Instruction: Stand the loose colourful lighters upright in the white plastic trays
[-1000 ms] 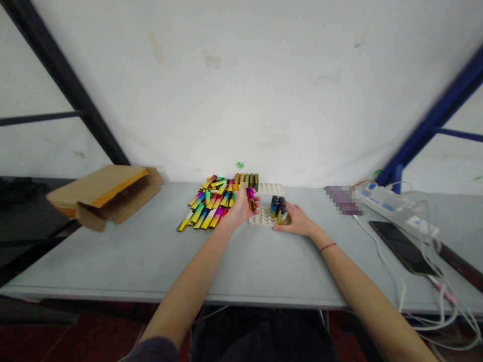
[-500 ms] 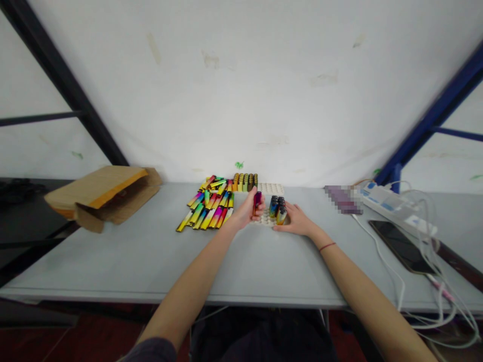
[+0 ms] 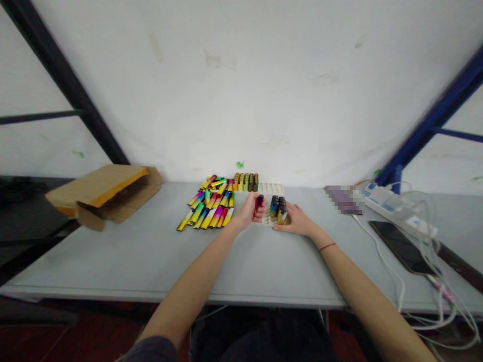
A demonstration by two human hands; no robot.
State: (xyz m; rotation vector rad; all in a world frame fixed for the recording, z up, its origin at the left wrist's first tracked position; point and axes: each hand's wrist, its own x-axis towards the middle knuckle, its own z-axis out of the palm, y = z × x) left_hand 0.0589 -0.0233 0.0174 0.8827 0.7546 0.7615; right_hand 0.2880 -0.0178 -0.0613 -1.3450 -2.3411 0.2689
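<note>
My left hand (image 3: 250, 211) is closed round a small shiny tube (image 3: 258, 203), dark red and purple and lighter-like in shape, held upright over the left part of a white tray (image 3: 267, 220) with round holes. Several similar tubes (image 3: 281, 215) with black tops and blue-to-yellow bodies stand upright in the tray's right part. Cupped round the tray's right end is my right hand (image 3: 297, 219), its thumb along the front edge and its fingers behind. The palm partly hides that end. To the left lies a pile of loose shiny multicoloured tubes (image 3: 211, 211) in rough rows.
A second white holed tray (image 3: 272, 188) by the wall bears several upright yellow-orange and dark pieces (image 3: 246, 182) at its left. An open cardboard box (image 3: 100, 188) lies far left. At right are a phone (image 3: 402, 246), a blurred-out item (image 3: 342, 199), a power strip (image 3: 396, 206) and loose cables.
My left hand has moved slightly down towards the tray with the dark red and purple tube. My right hand stays at the tray's right end.
</note>
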